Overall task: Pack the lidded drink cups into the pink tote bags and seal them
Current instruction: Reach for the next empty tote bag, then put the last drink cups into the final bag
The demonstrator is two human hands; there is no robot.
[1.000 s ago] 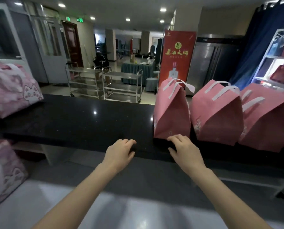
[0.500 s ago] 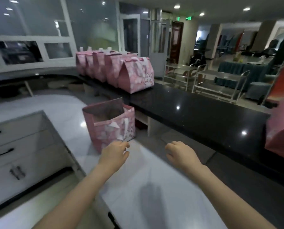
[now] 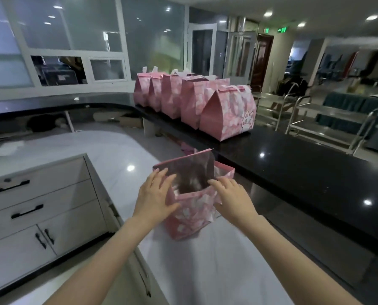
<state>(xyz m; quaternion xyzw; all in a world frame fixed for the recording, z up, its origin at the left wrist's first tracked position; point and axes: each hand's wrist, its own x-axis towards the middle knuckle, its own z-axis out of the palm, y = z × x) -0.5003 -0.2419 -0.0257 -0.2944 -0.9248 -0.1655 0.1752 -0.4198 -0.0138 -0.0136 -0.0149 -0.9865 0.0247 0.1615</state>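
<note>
On white worktop, left hand and right hand, fingers straight, touch open bag.

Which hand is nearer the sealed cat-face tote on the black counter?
Right. The right hand touches the open tote on its right side, toward the cat-face tote; the left hand rests on its left side, farther off.
</note>
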